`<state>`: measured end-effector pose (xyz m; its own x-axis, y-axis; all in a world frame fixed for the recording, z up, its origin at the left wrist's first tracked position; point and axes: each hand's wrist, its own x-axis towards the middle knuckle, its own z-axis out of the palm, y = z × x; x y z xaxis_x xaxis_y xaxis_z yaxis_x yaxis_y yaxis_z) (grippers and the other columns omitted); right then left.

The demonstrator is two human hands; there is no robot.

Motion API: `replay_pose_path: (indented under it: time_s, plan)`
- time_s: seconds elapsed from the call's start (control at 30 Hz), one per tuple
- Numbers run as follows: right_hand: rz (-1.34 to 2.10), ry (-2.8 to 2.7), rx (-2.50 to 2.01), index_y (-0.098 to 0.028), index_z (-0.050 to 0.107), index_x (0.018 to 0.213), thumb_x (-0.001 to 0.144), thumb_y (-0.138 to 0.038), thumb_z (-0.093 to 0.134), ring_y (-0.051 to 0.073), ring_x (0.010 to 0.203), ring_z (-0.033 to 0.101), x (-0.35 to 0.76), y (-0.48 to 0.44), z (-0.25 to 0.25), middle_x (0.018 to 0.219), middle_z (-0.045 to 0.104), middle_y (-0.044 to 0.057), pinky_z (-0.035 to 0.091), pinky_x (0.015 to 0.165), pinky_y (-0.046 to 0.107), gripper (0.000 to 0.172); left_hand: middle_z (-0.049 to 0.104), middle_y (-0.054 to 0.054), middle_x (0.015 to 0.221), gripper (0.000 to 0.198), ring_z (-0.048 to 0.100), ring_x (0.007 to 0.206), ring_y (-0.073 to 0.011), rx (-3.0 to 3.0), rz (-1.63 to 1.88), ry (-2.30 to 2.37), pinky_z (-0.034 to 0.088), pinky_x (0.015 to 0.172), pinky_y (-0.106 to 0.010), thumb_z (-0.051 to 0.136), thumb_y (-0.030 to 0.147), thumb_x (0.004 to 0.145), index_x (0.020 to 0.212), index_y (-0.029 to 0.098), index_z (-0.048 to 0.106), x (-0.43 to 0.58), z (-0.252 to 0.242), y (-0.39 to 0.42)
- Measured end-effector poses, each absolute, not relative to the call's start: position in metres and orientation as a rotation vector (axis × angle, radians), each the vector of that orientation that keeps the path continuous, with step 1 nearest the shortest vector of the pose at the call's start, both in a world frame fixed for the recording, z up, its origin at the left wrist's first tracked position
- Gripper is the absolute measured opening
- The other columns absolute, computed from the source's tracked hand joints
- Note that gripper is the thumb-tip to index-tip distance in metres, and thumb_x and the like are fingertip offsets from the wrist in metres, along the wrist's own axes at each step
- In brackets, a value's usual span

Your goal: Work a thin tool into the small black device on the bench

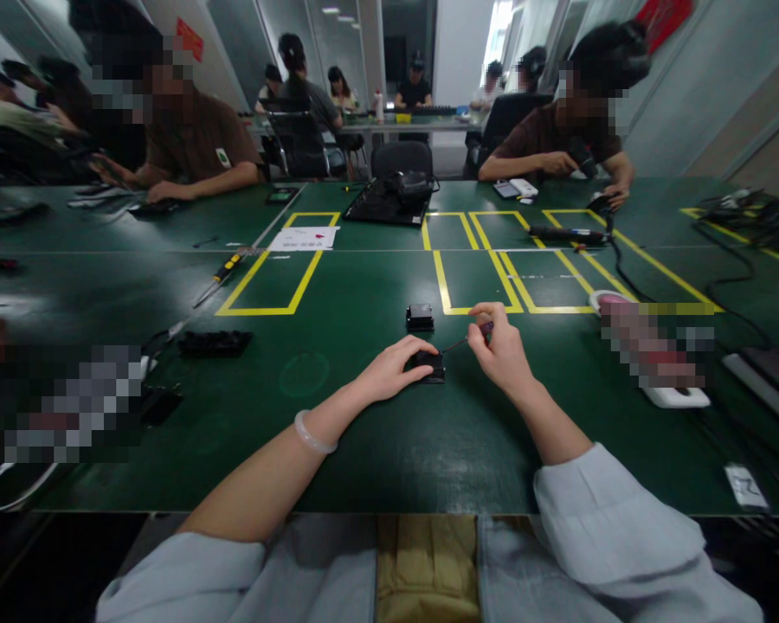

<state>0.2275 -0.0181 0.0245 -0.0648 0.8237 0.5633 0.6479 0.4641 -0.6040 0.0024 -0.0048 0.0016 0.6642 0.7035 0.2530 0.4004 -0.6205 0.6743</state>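
Note:
My left hand (393,368) is closed on a small black plastic part (434,374) lying on the green table. Its fingers and thumb press on the part from the left and cover much of it. In my right hand (501,346) is a thin screwdriver (455,345), pinched by its dark purple handle. The shaft slants down to the left, and its tip is at the part's right edge; whether it touches cannot be made out. Just beyond the part stands a small black block-shaped piece (420,317), touched by neither hand.
Yellow tape outlines (292,310) mark the green table (363,450). A yellow-black screwdriver (226,270) and a black strip-like part (214,343) lie left. A white-edged power strip (679,396) and cables (750,216) are right. Two people work across the table, one holding a dark tool (582,159).

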Motion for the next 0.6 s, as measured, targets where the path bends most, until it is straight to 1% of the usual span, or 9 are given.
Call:
replay_pose_path:
  time_s: [0.23, 0.37, 0.47, 0.6]
  plan:
    - [0.209, -1.794, -1.255, -0.022, 0.047, 0.104, 0.09, -0.035, 0.048, 0.015, 0.067, 0.055, 0.2278, -0.0182, 0.0244, 0.078, 0.057, 0.001, 0.042, 0.067, 0.028, 0.019, 0.059, -0.006, 0.113, 0.028, 0.056, 0.107, -0.0216, 2.304, 0.686, 0.839, 0.043, 0.095, -0.035, 0.052, 0.037, 0.093, 0.117, 0.023, 0.057, 0.0023, 0.0024, -0.0047]
    - [0.211, -1.781, -1.259, -0.022, 0.048, 0.103, 0.09, -0.031, 0.045, 0.015, 0.066, 0.055, 0.2279, -0.0175, 0.0235, 0.076, 0.056, 0.0, 0.041, 0.065, 0.027, 0.016, 0.059, -0.005, 0.113, 0.027, 0.056, 0.106, -0.0206, 2.308, 0.69, 0.835, 0.043, 0.095, -0.033, 0.052, 0.036, 0.093, 0.117, 0.023, 0.057, 0.0021, 0.0019, -0.0046]
    - [0.217, -1.782, -1.262, -0.021, 0.047, 0.105, 0.088, -0.026, 0.045, 0.015, 0.064, 0.054, 0.2279, -0.0179, 0.0241, 0.073, 0.055, -0.001, 0.04, 0.063, 0.027, 0.018, 0.059, -0.006, 0.112, 0.028, 0.056, 0.106, -0.021, 2.311, 0.684, 0.84, 0.043, 0.095, -0.034, 0.052, 0.036, 0.093, 0.117, 0.023, 0.057, 0.002, 0.0024, -0.005]
    - [0.221, -1.791, -1.261, -0.021, 0.046, 0.106, 0.088, -0.027, 0.045, 0.015, 0.066, 0.054, 0.2274, -0.019, 0.0254, 0.076, 0.055, 0.0, 0.041, 0.066, 0.028, 0.019, 0.059, -0.006, 0.114, 0.028, 0.056, 0.108, -0.0217, 2.309, 0.68, 0.838, 0.043, 0.096, -0.035, 0.051, 0.037, 0.093, 0.117, 0.023, 0.057, 0.0019, 0.003, -0.0051]
